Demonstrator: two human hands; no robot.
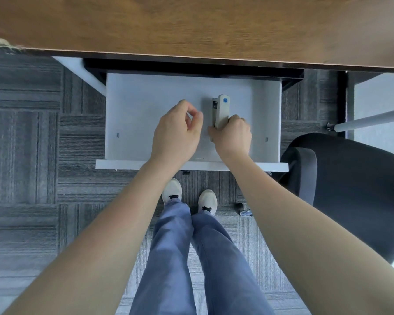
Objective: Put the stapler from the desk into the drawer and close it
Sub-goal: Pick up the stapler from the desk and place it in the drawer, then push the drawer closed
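The right hand (231, 135) has its grip closed around the near end of a pale stapler (221, 110), fingers curled tight over it so that only the far end shows, with a small blue round mark near its tip. The stapler lies lengthwise inside the open white drawer (146, 105), slightly right of the drawer's middle, pointing away from the person; whether it rests on the drawer floor or is held just above it cannot be told. Just left of the stapler, the left hand (178, 130) hovers over the drawer with its grip loosely curled, thumb and fingertips nearly meeting, holding nothing. The drawer is pulled far out from under the brown wooden counter (191, 26), its front panel nearest the person. Below the drawer front are grey carpet tiles (32, 155), the person's blue trousers and pale shoes. To the right of the drawer stands a dark office chair (350, 189)
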